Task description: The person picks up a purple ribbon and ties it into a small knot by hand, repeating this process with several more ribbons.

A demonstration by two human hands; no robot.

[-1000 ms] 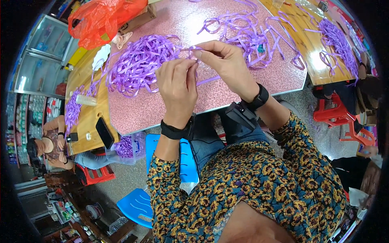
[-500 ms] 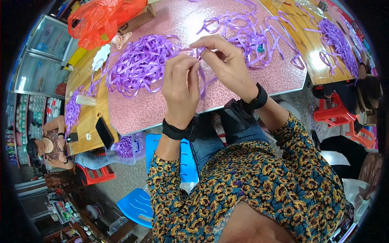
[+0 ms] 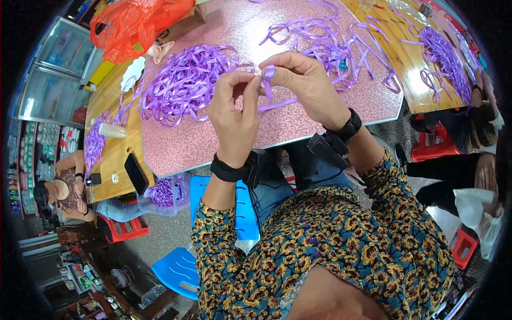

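Note:
Both my hands meet above the pink speckled table, pinching one purple ribbon (image 3: 269, 76). The ribbon loops up between the fingertips, and a length of it hangs and trails to the right over the tabletop. My left hand (image 3: 234, 109) has thumb and forefinger closed at the loop's left side. Thumb and forefinger of my right hand (image 3: 306, 85) grip the loop from the right. Beyond my left hand lies a big tangled heap of purple ribbon (image 3: 184, 80). A looser spread of purple ribbon strands (image 3: 325, 50) lies past my right hand.
A red plastic bag (image 3: 136, 26) and a cardboard box (image 3: 184, 24) stand at the far left. A black phone (image 3: 136, 174) lies on the wooden table at left. Blue chairs (image 3: 178, 272) stand below. People sit at left and right, with another ribbon pile (image 3: 442, 53) at right.
My hands have parted slightly and turned, and a loop of ribbon now shows between the fingertips. A person at the right has shifted, uncovering a red stool.

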